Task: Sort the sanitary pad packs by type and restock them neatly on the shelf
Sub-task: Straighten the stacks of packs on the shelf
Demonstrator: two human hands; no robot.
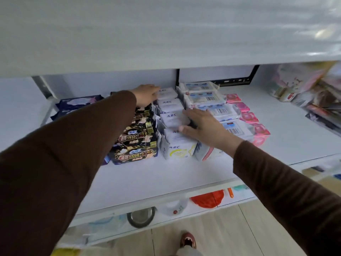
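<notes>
Rows of pad packs stand on the white shelf (166, 174). A row of white ABC packs (170, 106) runs front to back in the middle. My left hand (146, 95) rests flat against the left side of the rear ABC packs. My right hand (204, 127) lies with spread fingers on the right side of the nearer ABC packs, thumb on the front one (177, 146). Black packs marked 420 (136, 143) sit left of them. Light blue barcode packs (208, 97) and pink packs (249, 117) form rows on the right.
Dark blue packs (77, 104) lie at the back left. Mixed goods (304, 89) are piled at the far right of the shelf. The upper shelf (166, 43) hangs low overhead. A lower shelf holds a metal bowl (141, 217) and a red item (208, 199).
</notes>
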